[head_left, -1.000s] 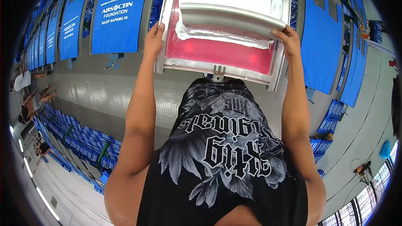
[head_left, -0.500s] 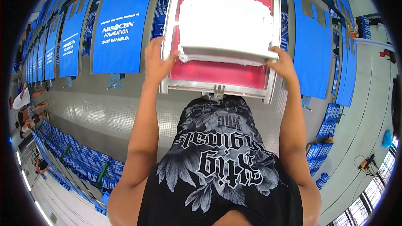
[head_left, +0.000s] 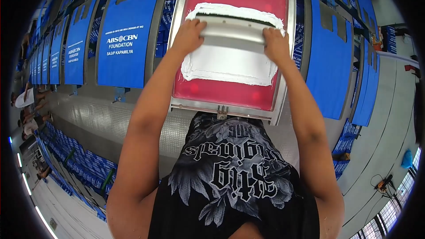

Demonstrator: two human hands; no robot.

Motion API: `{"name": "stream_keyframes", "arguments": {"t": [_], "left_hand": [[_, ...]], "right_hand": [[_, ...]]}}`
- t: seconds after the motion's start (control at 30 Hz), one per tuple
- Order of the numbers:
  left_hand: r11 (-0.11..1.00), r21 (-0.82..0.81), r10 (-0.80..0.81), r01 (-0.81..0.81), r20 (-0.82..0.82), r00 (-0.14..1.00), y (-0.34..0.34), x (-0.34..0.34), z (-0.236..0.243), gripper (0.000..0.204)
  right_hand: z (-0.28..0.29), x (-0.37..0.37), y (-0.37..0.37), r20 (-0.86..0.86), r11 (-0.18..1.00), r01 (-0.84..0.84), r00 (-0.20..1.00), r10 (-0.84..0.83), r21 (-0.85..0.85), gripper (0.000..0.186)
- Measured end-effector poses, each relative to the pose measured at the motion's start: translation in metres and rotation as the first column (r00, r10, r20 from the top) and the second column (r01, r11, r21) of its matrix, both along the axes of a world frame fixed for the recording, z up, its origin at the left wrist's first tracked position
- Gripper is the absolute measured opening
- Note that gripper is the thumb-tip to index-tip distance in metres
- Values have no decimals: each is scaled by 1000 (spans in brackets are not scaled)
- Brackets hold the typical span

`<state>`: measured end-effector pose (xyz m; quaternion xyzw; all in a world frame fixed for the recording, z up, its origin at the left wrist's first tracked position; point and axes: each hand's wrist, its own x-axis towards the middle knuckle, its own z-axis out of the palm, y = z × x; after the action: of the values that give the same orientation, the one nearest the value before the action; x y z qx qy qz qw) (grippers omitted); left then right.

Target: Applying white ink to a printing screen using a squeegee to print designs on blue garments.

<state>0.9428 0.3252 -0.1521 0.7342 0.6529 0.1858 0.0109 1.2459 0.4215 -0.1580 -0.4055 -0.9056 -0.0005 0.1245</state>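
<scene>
A squeegee (head_left: 234,30) with a pale metal body lies across a screen-printing frame (head_left: 248,113) in front of me. My left hand (head_left: 189,37) is closed round the squeegee's left end, and my right hand (head_left: 276,46) grips its right end. Below and around the blade, white ink (head_left: 228,64) covers a rough rectangle, with thick ridges at its edges. Red mesh (head_left: 212,96) borders the ink inside the metal frame. Whatever lies beneath the screen is hidden.
Blue printed bag panels (head_left: 119,40) lie on boards to the left, and more blue panels (head_left: 330,62) lie on the right. Racks of blue pieces (head_left: 79,150) stand at lower left. People (head_left: 30,121) are at the far left, beside the metal walkway (head_left: 110,115).
Both hands have moved the squeegee away from me, from the near edge of the ink to its far part. The near ink now shows uncovered, and the view has shifted slightly.
</scene>
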Motion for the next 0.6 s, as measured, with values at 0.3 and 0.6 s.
{"name": "stream_keyframes", "arguments": {"t": [0.3, 0.6], "left_hand": [[960, -276, 70, -40, 98, 993, -159, 52, 34, 45], [929, -324, 196, -177, 25, 980, 45, 2, 44, 34]], "right_hand": [[61, 51, -144, -8, 908, 8, 1000, -13, -418, 42], [51, -5, 40, 235, 960, 97, 971, -34, -263, 34]]}}
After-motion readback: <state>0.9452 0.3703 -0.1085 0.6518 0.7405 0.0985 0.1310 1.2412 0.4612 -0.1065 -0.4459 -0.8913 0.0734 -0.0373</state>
